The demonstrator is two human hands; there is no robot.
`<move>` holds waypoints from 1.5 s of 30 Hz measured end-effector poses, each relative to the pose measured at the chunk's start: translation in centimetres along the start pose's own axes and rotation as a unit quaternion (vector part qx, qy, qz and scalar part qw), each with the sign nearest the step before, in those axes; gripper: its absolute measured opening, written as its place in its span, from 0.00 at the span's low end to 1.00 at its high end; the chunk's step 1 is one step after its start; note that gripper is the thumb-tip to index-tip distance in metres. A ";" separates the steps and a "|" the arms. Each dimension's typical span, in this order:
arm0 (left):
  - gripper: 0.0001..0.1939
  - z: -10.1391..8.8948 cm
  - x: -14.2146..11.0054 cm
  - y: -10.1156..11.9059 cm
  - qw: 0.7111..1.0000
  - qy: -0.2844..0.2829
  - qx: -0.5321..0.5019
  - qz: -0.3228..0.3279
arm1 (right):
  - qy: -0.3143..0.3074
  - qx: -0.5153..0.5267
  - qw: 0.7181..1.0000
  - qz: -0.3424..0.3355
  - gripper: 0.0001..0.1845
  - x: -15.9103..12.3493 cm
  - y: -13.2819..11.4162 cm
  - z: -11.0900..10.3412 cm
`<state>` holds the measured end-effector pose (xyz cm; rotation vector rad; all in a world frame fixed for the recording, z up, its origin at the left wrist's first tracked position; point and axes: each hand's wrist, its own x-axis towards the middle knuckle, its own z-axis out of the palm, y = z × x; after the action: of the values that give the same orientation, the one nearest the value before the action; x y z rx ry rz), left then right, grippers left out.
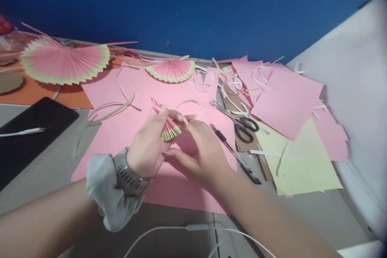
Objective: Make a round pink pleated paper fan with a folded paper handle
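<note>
A small pleated paper fan (171, 130), pink with a yellow-green edge, is folded narrow in my left hand (148, 141). My left thumb presses along its side, with the fingers behind it. My right hand (201, 145) is close on the right, its thumb and fingers apart around the fan's green end. Its fingertips meet my left fingers, and whether they touch the fan I cannot tell. Beneath both hands lies a large pink paper sheet (121, 145). Beyond them, a spread half-round pink fan (171, 70) with a yellow-green rim rests on the paper.
A larger fan (66, 58) lies on orange paper at the left, above a black phone (33, 137). Black-handled scissors (237, 123) and a pen (236, 153) lie to the right. Pink sheets (287, 96), pale yellow paper (308, 165) and paper strips are further right. A white cable (198, 227) crosses the front.
</note>
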<state>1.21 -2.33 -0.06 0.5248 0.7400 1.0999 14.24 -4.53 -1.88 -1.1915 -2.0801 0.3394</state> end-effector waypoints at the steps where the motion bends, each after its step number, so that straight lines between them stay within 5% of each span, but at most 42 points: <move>1: 0.18 0.1 -0.1 0.0 1.000 0.002 -0.002 0.004 | 0.014 -0.003 1.000 0.002 0.22 0.0 -0.1 0.1; 12: 0.20 0.5 -0.7 -0.3 0.994 -0.076 -0.079 0.014 | 0.056 -0.042 0.997 -0.012 0.13 0.1 0.2 -0.2; 18: 0.21 0.4 -0.7 -0.2 0.994 -0.081 -0.076 0.002 | 0.041 -0.095 0.994 -0.023 0.22 0.2 0.2 -0.2; 24: 0.25 0.5 -0.7 -0.2 0.991 -0.095 -0.099 0.002 | 0.077 -0.129 0.986 -0.076 0.17 0.0 0.5 -0.2; 30: 0.18 0.4 -0.5 -0.3 0.992 -0.110 -0.057 -0.014 | 0.049 -0.102 0.991 -0.067 0.16 -0.1 0.6 -0.6; 39: 0.06 -0.2 -0.3 0.1 0.998 -0.036 0.035 -0.025 | 0.038 -0.017 0.999 -0.016 0.21 -0.5 1.0 -1.1; 45: 0.08 -0.2 -0.2 -0.1 0.996 -0.069 0.053 -0.015 | 0.048 0.058 0.997 0.029 0.35 -0.3 1.2 -1.1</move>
<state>1.02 -2.51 -0.22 0.6706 0.6856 0.9905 15.91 -4.25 -1.86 -1.1776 -1.9197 0.4175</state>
